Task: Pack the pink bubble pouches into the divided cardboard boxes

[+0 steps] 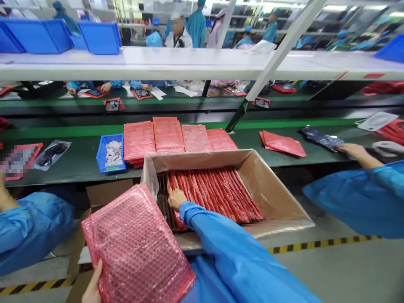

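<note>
In my left hand [94, 286] at the lower left is a pink bubble-wrap bag [139, 248], tilted, with the thumb over its edge; whether it is one bag or several stacked I cannot tell. My right hand [177, 199] reaches into a lined cardboard box [277, 206]. Its fingers are curled over the left end of a row of red bubble-wrap bags [217, 193] standing on edge, and the fingertips are partly hidden. Brown cardboard dividers [164, 195] stand just left of that hand.
Behind the box, stacks of pink bubble bags [167, 134] and a blue bin [110, 153] of small grey packets sit on the green bench [249, 139]. Co-workers' arms reach in at left [31, 227] and right [362, 155]. A slanted post [268, 71] rises beyond. An open carton [110, 191] stands lower left.
</note>
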{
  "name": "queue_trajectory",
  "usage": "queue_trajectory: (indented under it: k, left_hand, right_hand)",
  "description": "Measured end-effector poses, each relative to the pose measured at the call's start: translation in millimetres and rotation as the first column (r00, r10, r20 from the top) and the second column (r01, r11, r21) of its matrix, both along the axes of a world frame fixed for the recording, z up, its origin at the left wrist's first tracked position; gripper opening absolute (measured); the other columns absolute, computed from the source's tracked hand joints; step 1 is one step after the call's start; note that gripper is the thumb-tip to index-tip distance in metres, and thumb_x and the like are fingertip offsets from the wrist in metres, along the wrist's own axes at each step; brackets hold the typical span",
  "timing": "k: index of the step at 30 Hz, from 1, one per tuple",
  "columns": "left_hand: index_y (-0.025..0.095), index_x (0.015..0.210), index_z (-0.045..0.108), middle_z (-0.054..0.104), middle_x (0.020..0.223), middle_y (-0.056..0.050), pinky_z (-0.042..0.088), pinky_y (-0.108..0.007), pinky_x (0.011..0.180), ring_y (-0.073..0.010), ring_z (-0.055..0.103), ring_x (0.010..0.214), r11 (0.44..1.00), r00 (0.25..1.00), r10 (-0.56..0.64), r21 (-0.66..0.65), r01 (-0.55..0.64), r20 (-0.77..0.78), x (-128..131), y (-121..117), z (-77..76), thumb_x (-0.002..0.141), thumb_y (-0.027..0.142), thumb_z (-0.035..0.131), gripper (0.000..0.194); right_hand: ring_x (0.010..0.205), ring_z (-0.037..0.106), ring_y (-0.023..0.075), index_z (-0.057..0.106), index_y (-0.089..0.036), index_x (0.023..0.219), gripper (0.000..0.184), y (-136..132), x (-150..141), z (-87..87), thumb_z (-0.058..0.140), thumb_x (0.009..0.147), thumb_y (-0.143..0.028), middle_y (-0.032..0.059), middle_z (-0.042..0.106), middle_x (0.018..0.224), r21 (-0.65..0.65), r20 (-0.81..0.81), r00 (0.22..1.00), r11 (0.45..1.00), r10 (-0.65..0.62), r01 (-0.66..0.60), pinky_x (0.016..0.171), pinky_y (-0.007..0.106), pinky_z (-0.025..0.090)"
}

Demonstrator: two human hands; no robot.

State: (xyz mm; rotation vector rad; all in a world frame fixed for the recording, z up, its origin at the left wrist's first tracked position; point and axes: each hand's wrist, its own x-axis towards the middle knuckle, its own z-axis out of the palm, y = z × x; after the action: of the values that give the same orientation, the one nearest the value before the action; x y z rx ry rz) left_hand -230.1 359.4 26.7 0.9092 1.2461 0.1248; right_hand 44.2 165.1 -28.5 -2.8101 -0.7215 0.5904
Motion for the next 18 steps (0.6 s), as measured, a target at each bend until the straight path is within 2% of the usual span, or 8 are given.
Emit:
queue_trajectory:
  k: [4,6,8,9,11,13,16,18]
  left_hand:
    - [0.014,0.138,0.042,0.071,0.106,-0.009,0.052,-0.038,0.092,-0.0256,0.063,0.104,0.990,0.996,0.080,-0.117,-0.075,0.040,18,-19,12.7,0.081,0.027,0.058,0.061]
    - [0.015,0.137,0.043,0.071,0.106,-0.009,0.052,-0.036,0.092,-0.0243,0.064,0.102,0.987,0.993,0.097,-0.133,-0.087,0.066,26,-28,21.6,0.081,0.024,0.060,0.060]
    - [0.015,0.135,0.046,0.071,0.106,-0.009,0.051,-0.036,0.093,-0.0241,0.065,0.101,0.987,0.991,0.091,-0.139,-0.077,0.099,32,-33,29.0,0.080,0.020,0.062,0.058]
    - [0.014,0.133,0.048,0.070,0.106,-0.009,0.051,-0.037,0.093,-0.0244,0.065,0.100,0.989,0.989,0.086,-0.130,-0.070,0.121,34,-34,31.7,0.080,0.019,0.063,0.056]
    - [0.013,0.129,0.052,0.070,0.108,-0.010,0.051,-0.039,0.093,-0.0254,0.065,0.100,0.992,0.985,0.074,-0.108,-0.058,0.153,37,-35,34.7,0.079,0.020,0.065,0.052]
    - [0.012,0.124,0.056,0.069,0.109,-0.012,0.051,-0.039,0.094,-0.0265,0.065,0.101,0.993,0.979,0.064,-0.106,-0.044,0.195,38,-33,34.9,0.076,0.024,0.069,0.051]
    - [0.009,0.114,0.061,0.070,0.107,-0.014,0.050,-0.039,0.094,-0.0287,0.064,0.103,0.991,0.964,0.048,-0.132,-0.014,0.260,36,-30,33.0,0.070,0.032,0.075,0.051]
    - [0.008,0.107,0.064,0.071,0.103,-0.015,0.051,-0.040,0.093,-0.0301,0.064,0.102,0.988,0.964,0.054,-0.153,-0.014,0.260,34,-29,32.3,0.067,0.032,0.078,0.049]
  right_hand:
    - [0.102,0.061,0.0299,0.062,-0.002,0.114,0.043,4,5,28.8,0.042,0.091,-0.032,0.0254,0.066,0.105,0.055,-0.071,0.996,0.997,-0.055,0.059,0.086,0.037,0.047]
    - [0.086,0.066,0.0242,0.069,-0.008,0.098,0.052,0,0,47.4,0.032,0.095,-0.044,0.0187,0.070,0.091,0.090,-0.131,0.990,0.994,-0.051,0.063,0.076,0.031,0.049]
    - [0.067,0.065,0.0160,0.070,-0.012,0.089,0.066,-8,-14,64.8,0.017,0.097,-0.051,0.0096,0.070,0.076,0.197,-0.220,0.975,0.979,-0.005,0.049,0.063,0.024,0.047]
    - [0.060,0.062,0.0131,0.069,-0.013,0.085,0.068,-14,-24,72.4,0.017,0.096,-0.055,0.0054,0.068,0.070,0.275,-0.265,0.964,0.961,0.033,0.042,0.057,0.021,0.045]
    - [0.054,0.054,0.0112,0.065,-0.013,0.072,0.061,-24,-47,84.5,0.039,0.085,-0.066,0.0002,0.060,0.061,0.456,-0.341,0.933,0.888,0.114,0.058,0.051,0.020,0.038]
    - [0.055,0.048,0.0110,0.060,-0.013,0.064,0.054,-35,-66,93.3,0.056,0.073,-0.066,-0.0023,0.053,0.058,0.559,-0.402,0.899,0.824,0.177,0.088,0.051,0.021,0.033]
    - [0.058,0.047,0.0129,0.058,-0.014,0.068,0.048,-55,-76,103.1,0.055,0.075,-0.062,-0.0015,0.052,0.060,0.615,-0.491,0.856,0.760,0.161,0.210,0.054,0.024,0.036]
    - [0.066,0.054,0.0171,0.060,-0.016,0.074,0.045,-78,-66,109.2,0.058,0.074,-0.061,0.0014,0.059,0.068,0.629,-0.558,0.826,0.691,0.083,0.356,0.061,0.027,0.043]
